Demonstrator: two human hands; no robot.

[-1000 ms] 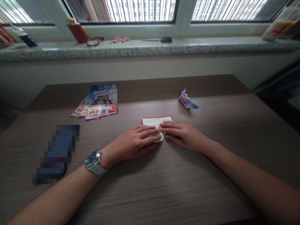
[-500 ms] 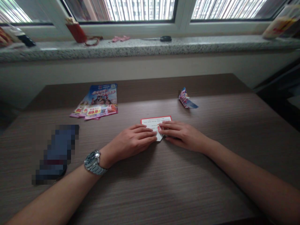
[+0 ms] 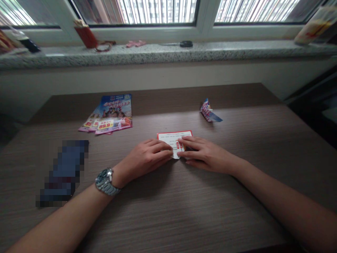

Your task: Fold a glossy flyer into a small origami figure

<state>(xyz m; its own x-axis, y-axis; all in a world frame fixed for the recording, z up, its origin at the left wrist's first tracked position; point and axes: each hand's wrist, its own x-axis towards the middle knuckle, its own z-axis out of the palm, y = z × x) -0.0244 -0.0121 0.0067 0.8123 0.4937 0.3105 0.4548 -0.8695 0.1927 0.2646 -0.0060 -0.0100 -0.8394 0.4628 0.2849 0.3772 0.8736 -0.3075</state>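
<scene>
A small white paper with a red top edge and red marks [image 3: 175,138] lies on the brown table in front of me, partly folded at its lower corners. My left hand [image 3: 152,154] rests on its left side, fingers together with their tips curled at the lower left edge. On the right side my right hand [image 3: 201,153] lies with its fingers spread, the tips pressing the paper down. Its thumb is mostly hidden. Behind the right hand stands a folded piece of blue and pink printed paper [image 3: 209,113].
Printed flyers [image 3: 116,112] lie fanned at the back left of the table [image 3: 168,218]. A blurred-out dark object [image 3: 64,172] is left of my watch. Scissors [image 3: 185,43] and a red box [image 3: 86,35] are on the windowsill.
My left fingers have drawn back a little to the left and curled. The right fingers have shifted slightly down and spread. More red print on the paper shows between the hands.
</scene>
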